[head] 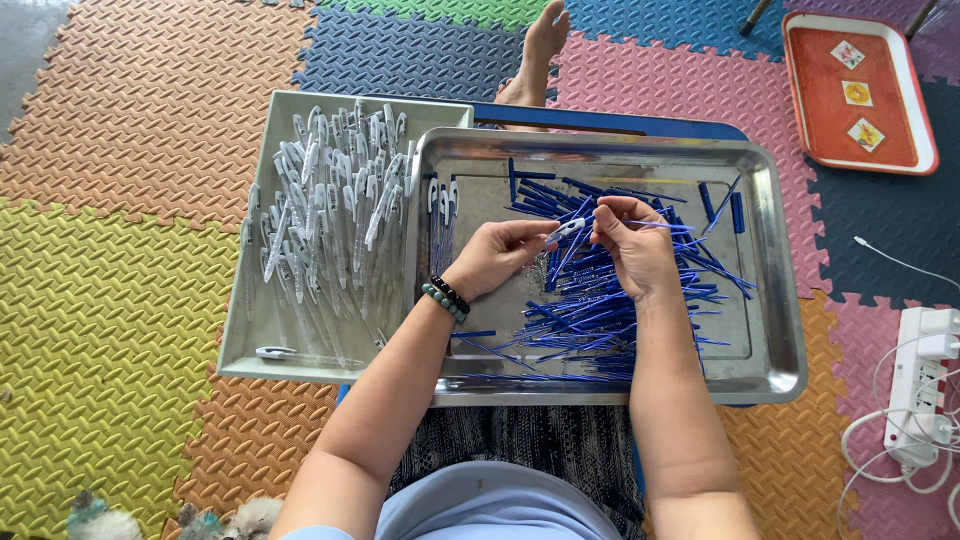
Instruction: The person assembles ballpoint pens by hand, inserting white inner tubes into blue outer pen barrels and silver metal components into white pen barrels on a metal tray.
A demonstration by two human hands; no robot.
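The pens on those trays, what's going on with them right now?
A person seated on a foam mat floor is working over a steel tray heaped with thin blue pen refills. The left hand and right hand meet above the pile, together holding a clear pen barrel. Beside it, a grey tray holds many clear pen barrels laid in rows. An orange tray and a white power strip lie off to the side.

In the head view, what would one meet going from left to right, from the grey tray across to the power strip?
Grey tray of clear pen barrels → left hand → right hand → steel tray's right rim → orange tray → white power strip.
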